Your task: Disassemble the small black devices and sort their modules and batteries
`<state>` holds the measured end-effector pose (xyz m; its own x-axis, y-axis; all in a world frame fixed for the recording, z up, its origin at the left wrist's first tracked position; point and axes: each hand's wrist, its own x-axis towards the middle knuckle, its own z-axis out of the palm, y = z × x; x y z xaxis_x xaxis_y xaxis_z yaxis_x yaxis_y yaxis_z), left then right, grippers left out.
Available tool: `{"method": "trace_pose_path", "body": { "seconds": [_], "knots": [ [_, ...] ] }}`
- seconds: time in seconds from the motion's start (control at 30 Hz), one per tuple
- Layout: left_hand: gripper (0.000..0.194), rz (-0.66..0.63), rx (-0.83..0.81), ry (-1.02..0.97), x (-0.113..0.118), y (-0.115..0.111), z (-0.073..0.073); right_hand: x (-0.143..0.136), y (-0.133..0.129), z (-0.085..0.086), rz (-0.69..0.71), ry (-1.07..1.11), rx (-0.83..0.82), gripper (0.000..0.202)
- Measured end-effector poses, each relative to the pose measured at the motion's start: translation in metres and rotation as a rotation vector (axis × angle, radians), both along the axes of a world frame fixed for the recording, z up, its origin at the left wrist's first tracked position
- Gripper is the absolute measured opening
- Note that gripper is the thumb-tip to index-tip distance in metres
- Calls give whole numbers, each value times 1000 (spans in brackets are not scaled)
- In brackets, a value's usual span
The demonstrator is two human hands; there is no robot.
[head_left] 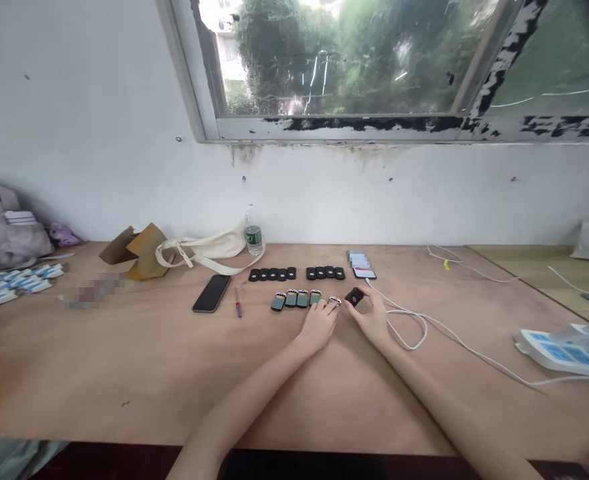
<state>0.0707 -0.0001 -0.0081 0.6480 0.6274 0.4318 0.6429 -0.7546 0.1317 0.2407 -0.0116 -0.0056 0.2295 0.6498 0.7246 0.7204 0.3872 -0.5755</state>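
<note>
My right hand (373, 317) pinches a small black fob-like case (354, 297) between thumb and fingers, just above the table. Close on its left, my left hand (319, 325) rests low with its fingertips at an opened fob (335, 302), partly covered by the fingers. Leftward from there runs a row of several opened fobs (291, 299), grey-green on the face with white and yellow at the top. Behind them lie two groups of closed black fobs, a left group (273, 274) and a right group (325, 273), each with a small pale oval mark.
Left of the fobs lie a screwdriver (238, 303) and a black phone (212, 293). A water bottle (253, 233), a cream strap bag (209, 250) and a brown paper bag (147, 252) stand behind. Rightward are a charging phone (363, 267), white cable (467, 343) and power strip (564, 350).
</note>
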Motion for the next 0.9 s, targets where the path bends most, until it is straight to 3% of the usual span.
{"method": "trace_pose_path", "body": {
  "seconds": [0.17, 0.3, 0.4, 0.53, 0.63, 0.73, 0.9],
  "knots": [
    [35, 92, -54, -108, 6, 9, -1, -1, -3, 2, 54, -63, 24, 43],
    [38, -35, -194, -389, -12, 7, 2, -14, -12, 4, 122, -68, 15, 43],
    [30, -135, -520, -622, -36, -1, 3, -36, -24, 6, 295, -88, -27, 48],
    [46, -229, -1232, -884, -69, -11, 6, -68, -35, 10, 507, -58, -126, 49],
    [47, -313, -1491, -957, -87, -10, 13, -81, -36, 15, 568, 23, -211, 48],
    [45, -293, -1532, -949, -94, -6, 17, -83, -35, 18, 607, 120, -293, 52],
    [44, -116, -1400, -928, -87, -8, 12, -80, -31, 10, 688, 469, -510, 55]
  ]
}}
